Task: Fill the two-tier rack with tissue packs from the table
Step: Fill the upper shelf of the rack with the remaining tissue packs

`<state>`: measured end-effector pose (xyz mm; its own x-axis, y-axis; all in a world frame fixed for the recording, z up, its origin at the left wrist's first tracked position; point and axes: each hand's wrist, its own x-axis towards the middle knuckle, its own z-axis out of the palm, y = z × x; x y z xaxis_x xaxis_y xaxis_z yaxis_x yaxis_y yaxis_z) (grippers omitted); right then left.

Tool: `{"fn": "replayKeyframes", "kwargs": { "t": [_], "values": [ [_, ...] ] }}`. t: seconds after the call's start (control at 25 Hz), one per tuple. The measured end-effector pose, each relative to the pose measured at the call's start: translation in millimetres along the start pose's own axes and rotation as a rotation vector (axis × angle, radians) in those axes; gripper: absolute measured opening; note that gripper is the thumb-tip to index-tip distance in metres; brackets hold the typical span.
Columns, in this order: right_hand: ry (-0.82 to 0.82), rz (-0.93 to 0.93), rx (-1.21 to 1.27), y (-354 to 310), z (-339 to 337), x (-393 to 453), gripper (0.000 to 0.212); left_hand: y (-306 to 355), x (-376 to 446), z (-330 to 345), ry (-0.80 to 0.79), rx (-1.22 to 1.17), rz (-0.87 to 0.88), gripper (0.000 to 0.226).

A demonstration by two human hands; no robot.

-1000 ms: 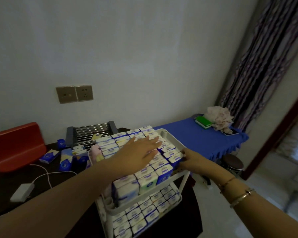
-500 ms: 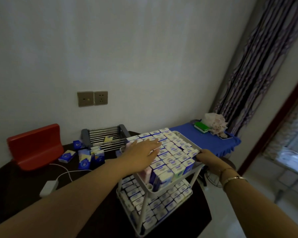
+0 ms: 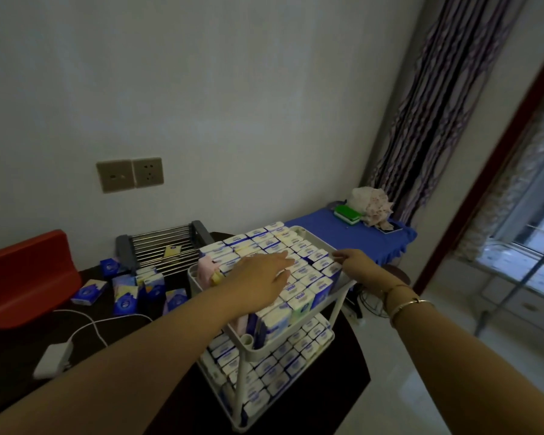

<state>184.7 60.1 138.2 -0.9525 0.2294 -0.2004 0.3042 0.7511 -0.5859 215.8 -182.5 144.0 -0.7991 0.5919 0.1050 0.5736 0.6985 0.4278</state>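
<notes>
Both tiers of the rack (image 3: pixel 311 237) look packed; the left hand (image 3: pixel 261 277) stays flat on the tissue packs (image 3: pixel 299 271), while the right hand (image 3: pixel 355 262) has shifted, fingertips steadying the rim.

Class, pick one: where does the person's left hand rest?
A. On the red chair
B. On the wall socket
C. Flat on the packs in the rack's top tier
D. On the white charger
C: the left hand lies flat on the top-tier tissue packs.
</notes>
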Motion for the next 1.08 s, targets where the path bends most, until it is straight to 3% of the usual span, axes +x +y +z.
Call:
{"fn": "replayKeyframes", "kwargs": {
  "t": [0.28,0.48,0.56,0.8,1.08],
  "values": [
    [-0.099,-0.001,-0.017,-12.9,-0.5,7.1,0.054,-10.5,11.0,-2.3,0.058,-0.006,-0.032,0.042],
    [0.165,-0.181,-0.022,-53.2,6.8,-23.9,0.045,-33.6,-18.8,-17.5,0.194,-0.062,-0.032,0.039],
    [0.178,-0.316,0.018,-91.5,25.8,-46.6,0.049,-52.6,-47.7,-31.0,0.266,-0.094,-0.048,0.038],
    [-0.005,-0.661,0.026,-229.1,129.6,-95.4,0.038,-138.5,-152.3,-66.3,0.389,-0.148,-0.268,0.036],
    [-0.259,-0.662,-0.117,-297.8,280.7,-51.8,0.030,-264.7,-239.6,-53.5,0.453,-0.133,-0.676,0.031]
  ]
}}
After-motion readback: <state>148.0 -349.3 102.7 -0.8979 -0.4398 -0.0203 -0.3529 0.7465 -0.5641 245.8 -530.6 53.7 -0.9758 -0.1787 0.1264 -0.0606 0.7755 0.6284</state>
